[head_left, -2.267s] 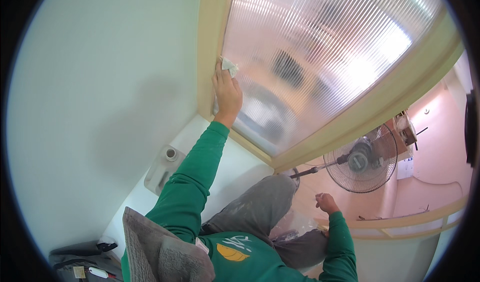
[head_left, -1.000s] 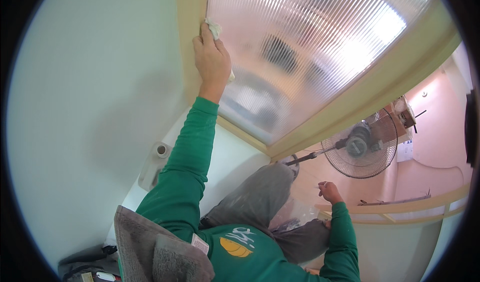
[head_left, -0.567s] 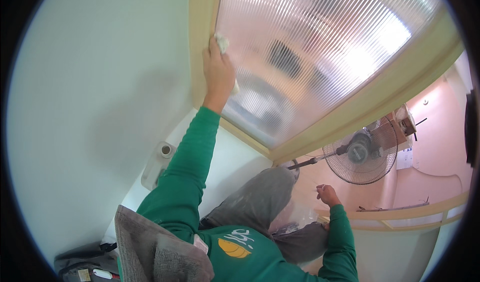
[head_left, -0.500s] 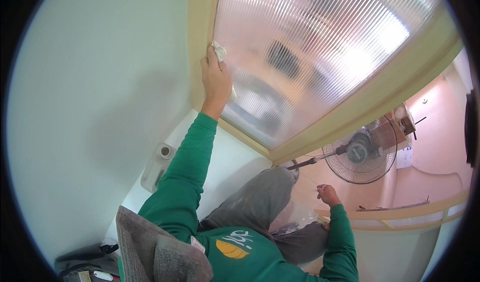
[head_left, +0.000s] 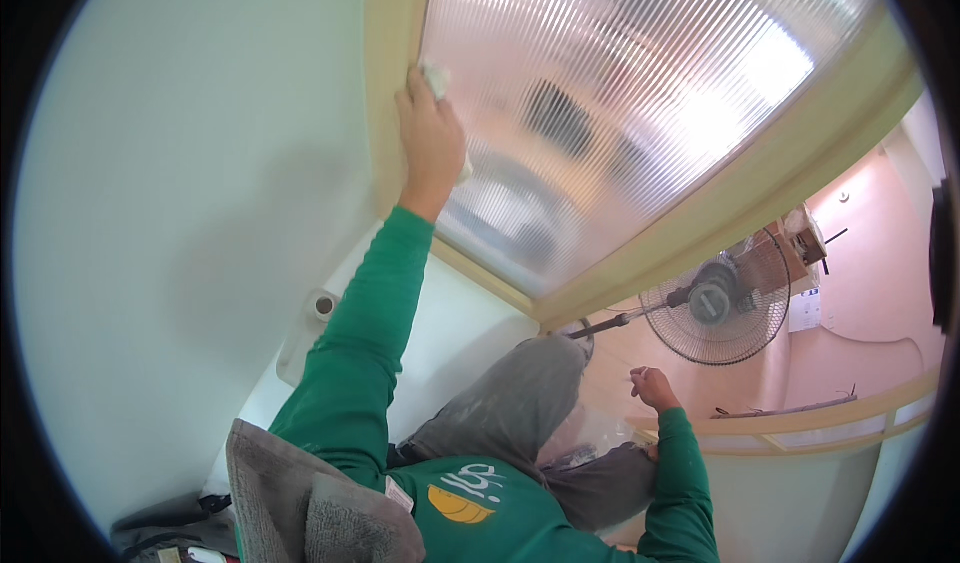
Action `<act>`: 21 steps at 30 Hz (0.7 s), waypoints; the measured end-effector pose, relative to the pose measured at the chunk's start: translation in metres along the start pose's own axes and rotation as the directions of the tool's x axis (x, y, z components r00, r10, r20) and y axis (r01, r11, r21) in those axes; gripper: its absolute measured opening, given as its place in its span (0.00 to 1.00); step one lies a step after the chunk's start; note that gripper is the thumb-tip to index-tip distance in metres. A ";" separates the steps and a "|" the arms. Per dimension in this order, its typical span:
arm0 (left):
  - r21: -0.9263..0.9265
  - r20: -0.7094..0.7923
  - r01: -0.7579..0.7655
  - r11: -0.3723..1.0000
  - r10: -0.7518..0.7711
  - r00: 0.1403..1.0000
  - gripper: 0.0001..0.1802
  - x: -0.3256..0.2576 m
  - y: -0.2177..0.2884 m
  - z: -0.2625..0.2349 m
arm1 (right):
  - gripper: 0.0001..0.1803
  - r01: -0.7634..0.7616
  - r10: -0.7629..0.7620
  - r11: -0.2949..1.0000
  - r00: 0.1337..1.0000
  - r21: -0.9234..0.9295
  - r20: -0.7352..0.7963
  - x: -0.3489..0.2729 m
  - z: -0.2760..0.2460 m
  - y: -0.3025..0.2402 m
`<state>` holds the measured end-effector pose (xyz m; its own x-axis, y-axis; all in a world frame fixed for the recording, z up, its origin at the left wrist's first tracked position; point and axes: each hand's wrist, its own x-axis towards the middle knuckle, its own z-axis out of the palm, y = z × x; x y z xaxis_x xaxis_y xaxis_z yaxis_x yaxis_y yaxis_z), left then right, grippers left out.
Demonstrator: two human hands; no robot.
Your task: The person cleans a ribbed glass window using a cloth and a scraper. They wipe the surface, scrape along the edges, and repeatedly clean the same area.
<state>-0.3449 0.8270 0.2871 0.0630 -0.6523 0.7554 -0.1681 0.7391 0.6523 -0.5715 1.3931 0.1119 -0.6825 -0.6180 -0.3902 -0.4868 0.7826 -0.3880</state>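
My left hand [head_left: 432, 153] is raised and closed around a crumpled white cloth or paper wad [head_left: 437, 80]. It presses this where the ribbed translucent panel [head_left: 600, 93] meets its cream frame [head_left: 391, 93]. A pale end of the wad also shows beside the wrist. Lower down at the right, my right hand [head_left: 652, 388] hovers over my bent knee, its fingers pinched together. What they hold, if anything, is too small to make out.
A standing fan [head_left: 713, 303] with a wire guard is on the right, beyond the frame. A curved cream rail [head_left: 800, 435] runs below it. Against the left wall is a white ledge with a round-holed fitting [head_left: 323, 306]. A dark bag [head_left: 180, 528] lies lower left; a grey towel [head_left: 310, 493] hangs on me.
My left hand has slid slightly up along the panel's left edge with the white wad. My right hand keeps nearly the same place and pinch.
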 end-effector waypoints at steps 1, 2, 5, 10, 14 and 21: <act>0.005 -0.032 -0.059 0.998 0.059 0.998 0.31 0.020 0.012 0.003 | 0.20 -0.001 0.001 1.000 1.000 0.006 0.008 0.000 0.002 0.001; 0.005 -0.068 -0.123 0.992 0.123 0.990 0.31 0.040 0.026 0.005 | 0.20 0.019 -0.019 1.000 1.000 -0.021 0.012 0.000 0.003 0.007; -0.038 0.028 -0.027 0.999 0.029 0.999 0.31 0.077 0.057 -0.002 | 0.21 0.031 -0.030 0.998 0.999 -0.053 0.020 0.004 0.005 0.017; -0.009 0.039 0.012 1.000 -0.011 0.999 0.33 0.024 0.021 -0.008 | 0.21 -0.035 0.035 0.999 0.999 0.016 0.011 0.001 0.001 0.001; -0.033 0.052 0.005 0.999 -0.003 0.999 0.32 0.054 0.041 -0.005 | 0.20 0.022 -0.022 1.000 1.000 -0.006 0.003 -0.004 0.004 0.004; -0.055 -0.013 0.006 0.998 -0.007 1.000 0.30 0.050 0.034 0.009 | 0.20 -0.028 0.028 0.999 1.000 0.020 0.012 0.006 0.002 0.020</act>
<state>-0.3565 0.8181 0.3467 0.0769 -0.6552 0.7515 -0.1134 0.7431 0.6595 -0.5838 1.4049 0.1004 -0.6890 -0.5971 -0.4108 -0.4567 0.7978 -0.3936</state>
